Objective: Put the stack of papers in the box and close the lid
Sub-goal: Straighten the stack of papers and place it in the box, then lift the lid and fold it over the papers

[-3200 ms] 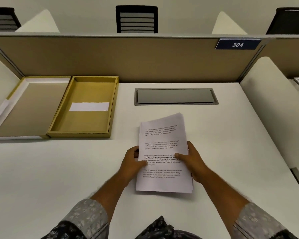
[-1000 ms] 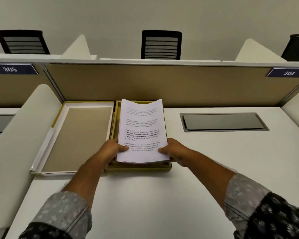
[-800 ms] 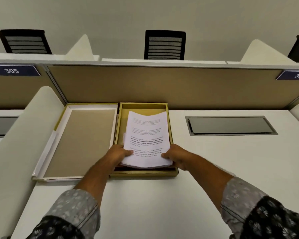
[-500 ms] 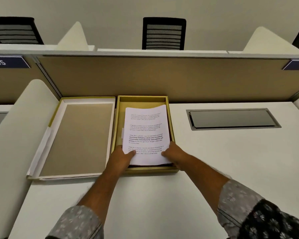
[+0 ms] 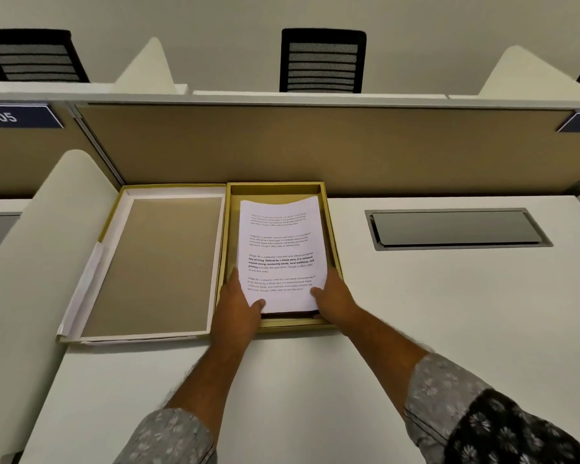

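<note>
A stack of printed white papers [image 5: 280, 252] lies inside the shallow gold box [image 5: 333, 236] at the back of the white desk. My left hand [image 5: 236, 304] grips the stack's near left corner, thumb on top. My right hand [image 5: 332, 299] grips the near right corner the same way. The near end of the stack sits slightly above the box floor, with a dark gap under it. The box's lid [image 5: 154, 266] lies upside down just left of the box, its tan inside facing up.
A tan partition [image 5: 315, 149] stands right behind the box. A curved white side divider [image 5: 37, 249] rises left of the lid. A grey cable hatch [image 5: 456, 228] is set into the desk to the right. Black chairs [image 5: 322, 60] stand beyond the partition.
Both hands carried the stack from the desk's middle to the box and lowered it inside. In the last half second the stack settled lower and flatter.
</note>
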